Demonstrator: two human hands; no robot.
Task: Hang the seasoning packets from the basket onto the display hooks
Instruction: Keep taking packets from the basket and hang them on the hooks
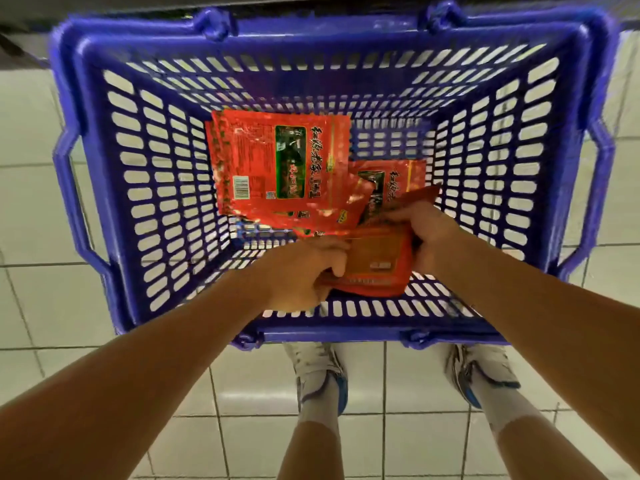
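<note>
A blue plastic basket (104,174) stands on the floor below me. Several red seasoning packets (277,161) lie on its bottom, the largest face-up at the middle left. Both my hands are down inside the basket at its near side. My left hand (304,275) grips the left edge of a red packet (374,265), fingers curled round it. My right hand (426,233) holds the same packet's right side and touches other packets behind it. No display hooks are in view.
White tiled floor (31,209) surrounds the basket. My two feet in white shoes (322,375) stand just behind its near rim. A dark shelf base (104,5) runs along the top edge of the view. The basket's handles are folded down at its sides.
</note>
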